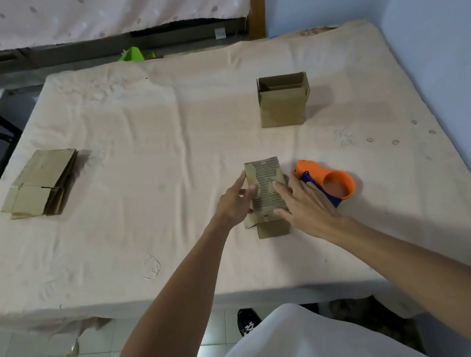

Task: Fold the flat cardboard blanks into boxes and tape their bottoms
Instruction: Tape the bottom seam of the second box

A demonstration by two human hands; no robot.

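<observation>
My left hand [234, 206] and right hand [304, 207], spread, press the box bottom [265, 187] flaps shut; next I must reach the tape dispenser [327, 183] at three o'clock.

A table [156, 123] draped in a pale pink, wrinkled cloth fills most of the frame. At centre left, a stack of flat cardboard blanks [42, 183] is laid on the cloth. Toward the upper right, a folded box [283, 100] is stood upright with its top flaps open. Right of centre, a partly folded blank [266, 192] is rested on the cloth, with an orange and blue tape dispenser [326, 180] laid just beside it on the right.
</observation>
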